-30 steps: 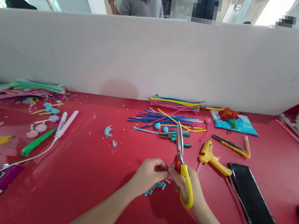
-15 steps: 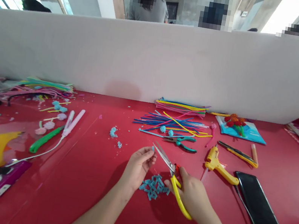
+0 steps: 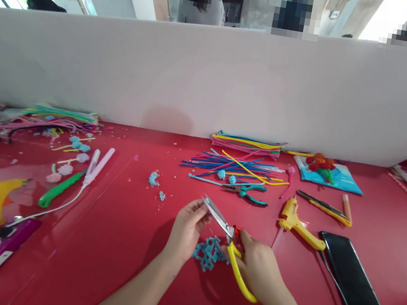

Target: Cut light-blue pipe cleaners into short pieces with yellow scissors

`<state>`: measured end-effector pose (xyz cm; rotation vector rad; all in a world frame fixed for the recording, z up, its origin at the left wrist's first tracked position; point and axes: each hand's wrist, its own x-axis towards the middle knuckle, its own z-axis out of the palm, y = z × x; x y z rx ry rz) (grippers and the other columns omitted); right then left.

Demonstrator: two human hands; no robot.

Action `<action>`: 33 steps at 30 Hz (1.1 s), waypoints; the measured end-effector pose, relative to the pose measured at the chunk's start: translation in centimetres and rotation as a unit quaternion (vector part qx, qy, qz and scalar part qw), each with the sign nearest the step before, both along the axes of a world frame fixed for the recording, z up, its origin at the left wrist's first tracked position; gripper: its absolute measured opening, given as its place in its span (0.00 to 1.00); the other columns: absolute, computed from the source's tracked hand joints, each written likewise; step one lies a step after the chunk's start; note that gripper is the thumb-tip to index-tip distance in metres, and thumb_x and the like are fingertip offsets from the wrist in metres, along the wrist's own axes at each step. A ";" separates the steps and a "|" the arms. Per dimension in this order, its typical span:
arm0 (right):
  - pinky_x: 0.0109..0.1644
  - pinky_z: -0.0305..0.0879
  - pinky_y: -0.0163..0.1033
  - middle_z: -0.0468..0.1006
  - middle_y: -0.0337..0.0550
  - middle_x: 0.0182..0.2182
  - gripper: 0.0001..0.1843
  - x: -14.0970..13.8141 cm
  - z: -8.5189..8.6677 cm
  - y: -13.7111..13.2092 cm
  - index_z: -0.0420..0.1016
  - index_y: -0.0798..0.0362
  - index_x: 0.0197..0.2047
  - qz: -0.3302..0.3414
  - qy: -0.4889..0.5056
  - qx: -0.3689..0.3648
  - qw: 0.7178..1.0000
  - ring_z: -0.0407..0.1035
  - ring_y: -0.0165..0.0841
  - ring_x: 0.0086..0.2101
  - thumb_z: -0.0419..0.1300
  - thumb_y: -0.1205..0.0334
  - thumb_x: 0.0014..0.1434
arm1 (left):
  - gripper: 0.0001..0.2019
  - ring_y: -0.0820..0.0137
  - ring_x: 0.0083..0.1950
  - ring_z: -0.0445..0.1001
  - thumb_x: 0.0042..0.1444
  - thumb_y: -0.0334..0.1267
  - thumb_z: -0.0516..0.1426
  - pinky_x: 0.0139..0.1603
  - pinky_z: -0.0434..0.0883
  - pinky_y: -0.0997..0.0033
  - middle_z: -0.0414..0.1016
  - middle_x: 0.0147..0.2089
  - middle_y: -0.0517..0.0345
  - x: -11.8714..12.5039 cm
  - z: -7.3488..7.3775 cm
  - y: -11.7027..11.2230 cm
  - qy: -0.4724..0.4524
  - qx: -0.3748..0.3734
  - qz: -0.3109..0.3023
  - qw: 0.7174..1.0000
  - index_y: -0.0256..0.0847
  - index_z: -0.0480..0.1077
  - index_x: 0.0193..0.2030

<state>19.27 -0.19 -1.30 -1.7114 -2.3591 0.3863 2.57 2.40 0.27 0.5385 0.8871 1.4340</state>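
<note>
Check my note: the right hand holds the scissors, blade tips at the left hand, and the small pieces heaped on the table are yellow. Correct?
No: the small pieces are blue, not yellow, as the head view shows. The right hand holds the scissors, blade tips at the left hand, as you said.

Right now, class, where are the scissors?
In the head view, the scissors are right of centre, in the right hand, blades beside the left hand.

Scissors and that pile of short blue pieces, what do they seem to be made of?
Scissors: blades look like polished metal, grey and shiny; yellow handle probably smooth plastic, evenly coloured. Blue pieces: matte, no glare; perhaps fuzzy craft stems, too small to tell.
</note>
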 end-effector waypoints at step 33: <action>0.22 0.41 0.33 0.69 0.40 0.18 0.15 -0.1 -0.4 -0.1 0.58 0.51 0.26 -0.021 0.062 -0.070 0.995 0.61 0.30 0.19 0.48 0.49 0.54 | 0.03 0.80 0.26 0.65 0.48 0.33 0.58 0.30 0.63 0.80 0.68 0.26 0.61 -0.5 -0.1 0.1 -0.045 0.016 -0.035 0.998 0.35 0.69 0.29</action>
